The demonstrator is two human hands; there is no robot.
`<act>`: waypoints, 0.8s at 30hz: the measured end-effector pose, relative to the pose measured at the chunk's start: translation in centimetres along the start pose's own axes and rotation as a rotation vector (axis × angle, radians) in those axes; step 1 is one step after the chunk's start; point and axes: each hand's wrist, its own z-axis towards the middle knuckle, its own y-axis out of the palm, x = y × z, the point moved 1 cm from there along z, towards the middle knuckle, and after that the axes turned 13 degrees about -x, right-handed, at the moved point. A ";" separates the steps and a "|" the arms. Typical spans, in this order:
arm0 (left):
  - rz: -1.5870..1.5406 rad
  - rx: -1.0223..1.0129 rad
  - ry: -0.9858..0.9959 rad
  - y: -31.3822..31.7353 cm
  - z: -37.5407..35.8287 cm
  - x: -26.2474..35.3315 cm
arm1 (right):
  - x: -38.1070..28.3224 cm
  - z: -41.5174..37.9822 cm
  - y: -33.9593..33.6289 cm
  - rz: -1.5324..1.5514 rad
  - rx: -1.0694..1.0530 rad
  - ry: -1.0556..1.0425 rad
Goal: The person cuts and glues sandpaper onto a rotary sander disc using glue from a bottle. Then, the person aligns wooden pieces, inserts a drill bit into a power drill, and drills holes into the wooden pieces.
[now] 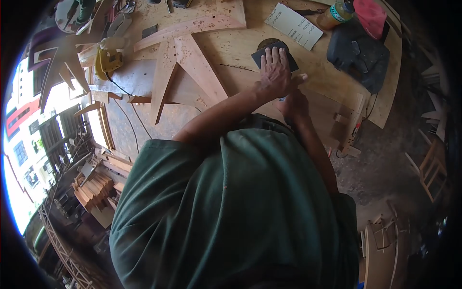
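Left hand (275, 72) flat on dark sheet (258, 58), fingers straight, narrowly spaced; right hand (293, 104) just nearer, finger state unclear.

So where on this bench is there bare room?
Between the pinkish wood frame and the dark sheet under the left hand, and between that sheet and the black case, the bench is largely bare. Crowded: by the bottle and around the yellow tool.
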 end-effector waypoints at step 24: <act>0.207 0.024 0.282 -0.3 -1.0 -5.3 | -1.5 -0.1 -1.8 0.064 -0.152 0.211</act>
